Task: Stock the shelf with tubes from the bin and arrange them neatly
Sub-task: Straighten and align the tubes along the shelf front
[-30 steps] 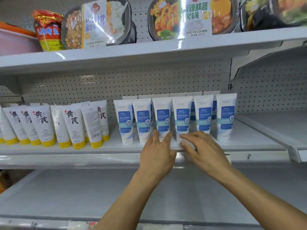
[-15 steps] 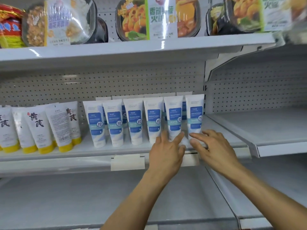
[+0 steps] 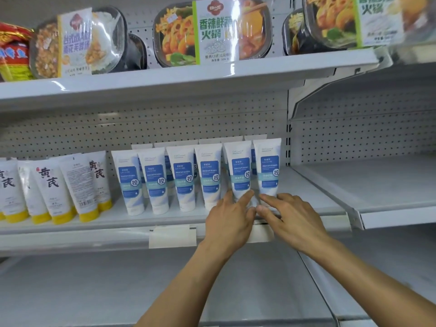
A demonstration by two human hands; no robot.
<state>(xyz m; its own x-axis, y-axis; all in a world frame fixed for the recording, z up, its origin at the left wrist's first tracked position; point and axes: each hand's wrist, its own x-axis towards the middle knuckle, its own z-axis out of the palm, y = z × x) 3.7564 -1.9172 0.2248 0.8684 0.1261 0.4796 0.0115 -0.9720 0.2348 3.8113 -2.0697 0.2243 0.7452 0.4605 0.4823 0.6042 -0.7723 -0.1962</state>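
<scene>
Middle shelf [image 3: 70, 226]: six blue-label tubes [image 3: 155, 180] in the front row. Left hand [image 3: 230, 219], fingers straight, touches fifth tube [image 3: 238, 171] base; right hand [image 3: 293, 217], fingers straight, touches end tube [image 3: 269, 166] base.

Your view is bright and evenly lit, with white glare streaks on the front edge of the top shelf [image 3: 165, 77] and on the film of the trays [image 3: 111, 38] above it, and a soft shadow band on the pegboard [image 3: 165, 128] just beneath. The tubes [image 3: 207, 175] at centre read sharp, but the upper right corner smears into blur and shelf lines bow toward the frame edges.
</scene>
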